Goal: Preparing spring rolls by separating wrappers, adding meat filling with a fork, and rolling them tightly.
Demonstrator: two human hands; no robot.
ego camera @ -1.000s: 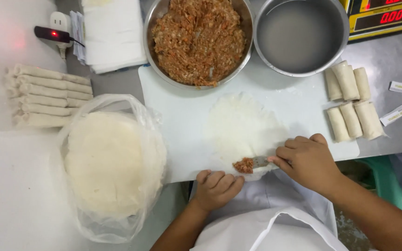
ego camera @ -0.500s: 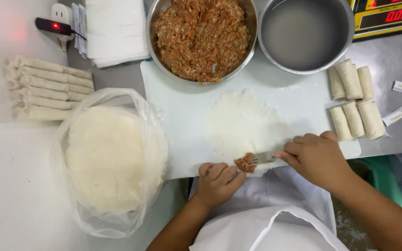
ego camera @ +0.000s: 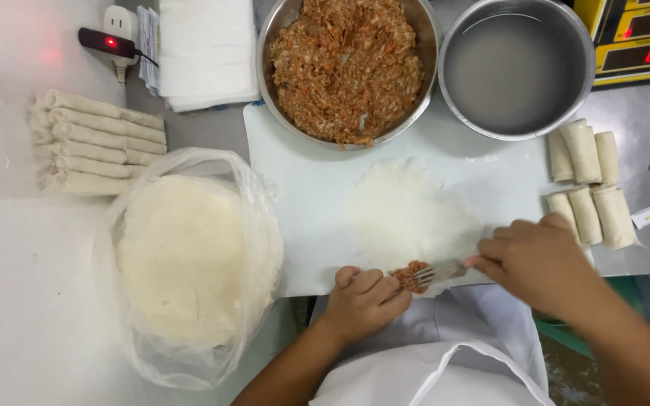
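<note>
A fork (ego camera: 439, 272) is pinched in the right hand (ego camera: 539, 263), its filling (ego camera: 411, 275) touched by the curled left hand (ego camera: 364, 299) at the wrapper's (ego camera: 409, 214) 6 o'clock edge.

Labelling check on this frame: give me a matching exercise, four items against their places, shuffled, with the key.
Items:
1. fork
2. bowl of filling
3. bowl of water
4. bag of wrappers

Places:
A. far edge of the board, right
B. in the right hand
C. left of the white board
D. far edge of the board, centre

Pairs: 1-B, 2-D, 3-A, 4-C
</note>
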